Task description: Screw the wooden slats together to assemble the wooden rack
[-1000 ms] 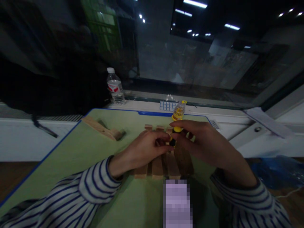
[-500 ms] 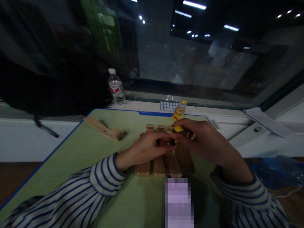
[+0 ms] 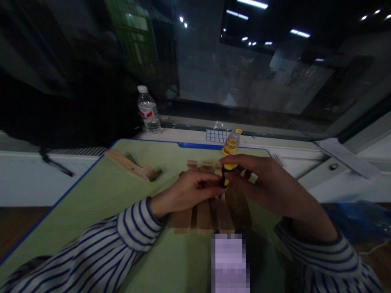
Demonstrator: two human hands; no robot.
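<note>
Right hand [image 3: 269,185] is pinching the handle of a black-and-yellow screwdriver [image 3: 225,177] near its top, fingers closed to handle width; left hand [image 3: 185,193] is pinching low on it, thumb and forefinger nearly meeting. Screwdriver is standing roughly upright over the rightmost visible slat [image 3: 225,217] of a wooden piece on the green table [image 3: 91,211]. Tip is hiding behind fingers, so I can't tell if it's seating in anything. Main risk, I'd say: tip slipping sideways if the handle is leaning, scratching wood or catching the left fingertips, which are sitting close. Piece could also be skidding, since no hand is clearly pinning it. Yellow-capped bottle [image 3: 232,142] is standing just behind; a knuckle could be knocking it.
</note>
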